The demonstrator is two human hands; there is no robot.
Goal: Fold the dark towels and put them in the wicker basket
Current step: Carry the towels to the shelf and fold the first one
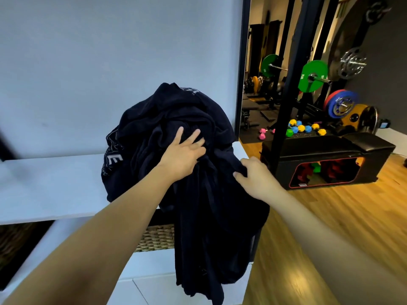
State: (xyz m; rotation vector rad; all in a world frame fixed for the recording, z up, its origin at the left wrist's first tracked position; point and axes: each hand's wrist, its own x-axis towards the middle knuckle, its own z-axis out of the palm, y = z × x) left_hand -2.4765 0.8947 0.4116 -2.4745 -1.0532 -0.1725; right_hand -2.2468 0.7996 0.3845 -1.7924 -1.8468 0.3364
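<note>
The left hand's fingers (191, 135) are spread flat against the heap of dark towels (176, 119). The right hand's fingers (239, 173) are curled, pinching a fold of the same cloth at its right side. The left hand (182, 154) and right hand (256, 177) are near each other. The heap sits at the right end of the white bench (48, 186), one towel hanging over the front edge, partly covering the wicker basket (157, 237) in the opening below.

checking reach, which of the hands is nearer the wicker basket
Left, though not by much. The left hand lies spread on the towel pile, above the wicker basket in the shelf. The right hand pinches hanging towel further right of it.
</note>
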